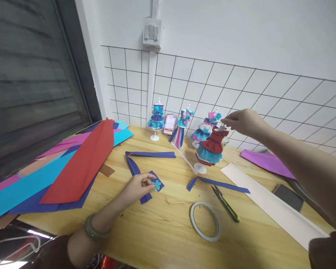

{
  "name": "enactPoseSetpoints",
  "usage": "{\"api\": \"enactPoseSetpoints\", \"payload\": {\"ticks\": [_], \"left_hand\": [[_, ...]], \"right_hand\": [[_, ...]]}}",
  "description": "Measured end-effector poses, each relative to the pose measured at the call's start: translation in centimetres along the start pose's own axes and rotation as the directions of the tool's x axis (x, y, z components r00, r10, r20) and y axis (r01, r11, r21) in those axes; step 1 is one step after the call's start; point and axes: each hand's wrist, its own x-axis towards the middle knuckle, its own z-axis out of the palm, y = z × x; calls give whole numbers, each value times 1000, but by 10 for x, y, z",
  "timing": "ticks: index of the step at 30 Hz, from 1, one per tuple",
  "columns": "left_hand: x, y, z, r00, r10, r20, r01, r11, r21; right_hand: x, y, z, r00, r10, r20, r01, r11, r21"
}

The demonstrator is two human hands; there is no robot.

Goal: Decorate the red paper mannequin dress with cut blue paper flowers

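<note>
My left hand [138, 186] is closed in a pinch at the edge of a small light blue paper flower [157, 185]. Behind the flower is a dark blue paper square [160, 180]. With thumb and fingers pinched together, my right hand [242, 121] holds the top of a miniature dress form [212, 144] in a red and light blue paper dress. The form leans slightly, and its white round base [200, 168] is at the table. Dark blue paper strips [151, 154] lie beyond and under my left hand.
Three other dressed forms [157, 117] and a blurred-out picture [170, 124] stand at the back. Coloured paper sheets [81, 164] pile up on the left. Nearer lie a tape roll [192, 220], thread snips [226, 203], a white paper strip [268, 201] and a dark phone [289, 198].
</note>
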Motion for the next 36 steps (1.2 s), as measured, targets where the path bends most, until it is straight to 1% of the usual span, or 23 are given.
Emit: {"api": "enactPoseSetpoints", "payload": {"ticks": [3,10,11,13,15,16,17,19,22,23,25,28,30,32,36], "left_hand": [[1,-2,0,1000,8,7,-8,999,40],[1,-10,0,999,41,20,-44,980,192],[1,-10,1,999,42,29,-48,977,208],[-1,-9,1,998,44,42,-53,970,236],[-3,-7,0,997,47,54,-59,965,254],[-4,-6,0,997,49,59,-63,963,261],[-4,-5,-1,997,53,62,-68,961,267],[-4,-3,-3,996,68,52,-80,956,282],[1,3,-7,992,121,19,-121,940,319],[3,7,-9,990,143,12,-139,932,336],[10,16,-11,984,180,2,-168,910,379],[22,32,-11,979,205,-18,-176,878,445],[33,43,-7,974,227,-25,-189,864,466],[45,54,1,966,258,-26,-215,854,474],[71,75,27,945,327,-20,-283,845,453]], "right_hand": [[-3,-2,-1,999,6,52,-6,1000,-1],[-6,-3,-3,995,25,96,-28,999,39],[-7,-2,-3,995,28,91,-33,998,57],[-11,3,-3,997,52,50,-60,979,193],[-18,13,0,995,101,-10,-89,913,398],[-22,19,4,992,126,-29,-96,871,481],[-28,26,10,988,149,-42,-105,843,528],[-40,40,25,979,199,-40,-134,781,610],[-58,55,55,979,200,45,-172,681,712],[-62,57,64,980,188,62,-171,653,738],[-66,57,79,984,168,60,-151,602,784],[-64,52,93,988,156,18,-100,533,840],[-60,48,98,988,154,-16,-63,492,868],[-57,47,104,987,157,-46,-30,453,891],[-54,50,114,985,152,-77,12,393,920]]}}
